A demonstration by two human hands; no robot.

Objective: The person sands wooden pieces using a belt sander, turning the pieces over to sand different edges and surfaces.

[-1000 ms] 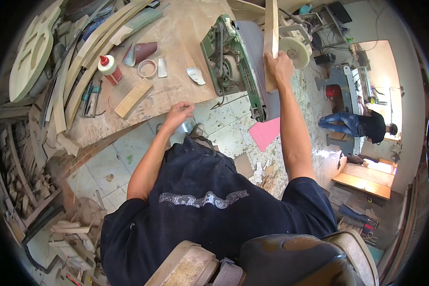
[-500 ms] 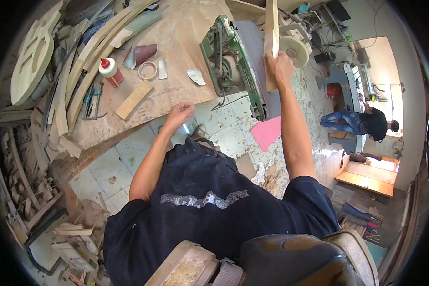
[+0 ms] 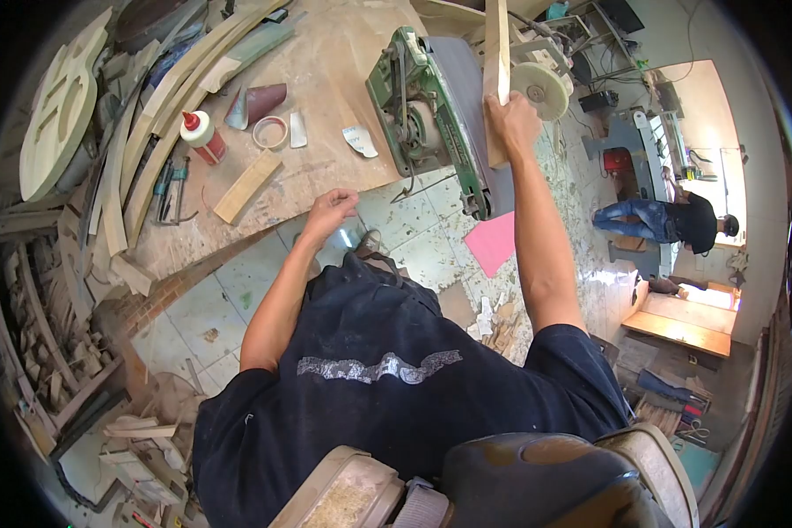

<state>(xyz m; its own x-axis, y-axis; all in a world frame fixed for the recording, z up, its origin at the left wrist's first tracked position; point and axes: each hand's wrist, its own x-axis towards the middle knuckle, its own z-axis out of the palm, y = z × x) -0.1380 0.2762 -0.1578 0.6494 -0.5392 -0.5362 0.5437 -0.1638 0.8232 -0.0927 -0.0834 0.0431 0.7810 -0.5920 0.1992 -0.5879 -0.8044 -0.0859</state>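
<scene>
My right hand (image 3: 514,123) is wrapped round a long wooden piece (image 3: 496,53), which lies along the grey belt of a green belt sander (image 3: 422,132). My left hand (image 3: 332,211) hangs just off the workbench's front edge, its fingers curled together; whether something small is between them I cannot make out. Nearest to it on the workbench (image 3: 326,84) is a short wooden block (image 3: 248,186). Behind the block are a roll of tape (image 3: 270,132), a glue bottle (image 3: 203,137) and rolled sandpaper (image 3: 262,101).
Curved wooden strips (image 3: 163,114) and clamps (image 3: 172,189) lie at the bench's left. A round disc (image 3: 541,91) stands right of the sander. Pink paper (image 3: 491,244) is on the floor. Another person (image 3: 691,224) stands at a machine far right. Scrap wood fills the lower left.
My right hand and the wooden piece have shifted very slightly left in view. My left hand keeps its pose. The far person has shifted slightly in view.
</scene>
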